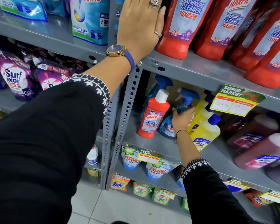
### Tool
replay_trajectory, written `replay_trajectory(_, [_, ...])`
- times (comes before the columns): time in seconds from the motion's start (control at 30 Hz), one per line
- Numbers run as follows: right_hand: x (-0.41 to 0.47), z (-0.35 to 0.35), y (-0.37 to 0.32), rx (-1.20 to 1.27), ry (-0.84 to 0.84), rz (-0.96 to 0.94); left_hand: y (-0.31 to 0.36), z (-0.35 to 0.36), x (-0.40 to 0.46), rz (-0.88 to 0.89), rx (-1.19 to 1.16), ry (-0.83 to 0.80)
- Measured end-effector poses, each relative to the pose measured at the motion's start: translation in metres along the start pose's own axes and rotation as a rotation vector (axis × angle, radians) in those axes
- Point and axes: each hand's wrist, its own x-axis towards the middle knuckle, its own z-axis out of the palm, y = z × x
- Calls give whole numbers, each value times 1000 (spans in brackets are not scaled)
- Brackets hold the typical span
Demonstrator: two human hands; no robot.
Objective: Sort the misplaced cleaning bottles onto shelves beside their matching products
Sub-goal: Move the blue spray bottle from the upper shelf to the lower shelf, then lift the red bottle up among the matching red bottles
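Note:
A small red Harpic bottle with a white cap stands on the middle shelf among blue Colin spray bottles. My right hand is closed around the neck of a blue spray bottle just right of it. My left hand lies flat with fingers spread against the grey upright post, beside a row of large red Harpic bottles on the upper shelf. It holds nothing.
Yellow Lizol bottles and pink-brown bottles stand right of the sprays. A price tag hangs from the shelf edge. Detergent pouches fill the left bay; Ariel packs sit lower down. Tiled floor lies below.

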Motion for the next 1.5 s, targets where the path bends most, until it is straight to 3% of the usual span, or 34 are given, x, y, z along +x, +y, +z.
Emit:
replay_trajectory(0.13, [0,-6,1,82,-1,-34,1,1,1,3,9,12])
replay_trajectory(0.23, [-12,-12,-1,111,103,-61,2,2,0,-6,-2,3])
replay_trajectory(0.37, [-41,-10,-2,257,236,-260,1,2,1,-6,9,3])
replay_trajectory(0.47, [-65,7,1,353,105,-273,2,1,2,-4,2,-15])
replay_trajectory(0.63, [-89,42,15,373,-154,-68,2,1,1,-28,-21,-77])
replay_trajectory(0.77, [-97,65,23,321,-145,38,2,1,2,-30,8,-67])
replay_trajectory(1.1, [-97,90,27,302,-59,91,1,-2,4,6,33,-104])
replay_trajectory(1.27, [-100,85,30,369,-147,55,2,-2,4,-29,18,-195])
replay_trajectory(1.5, [-113,60,6,546,-282,-78,4,-1,7,-31,-29,-193])
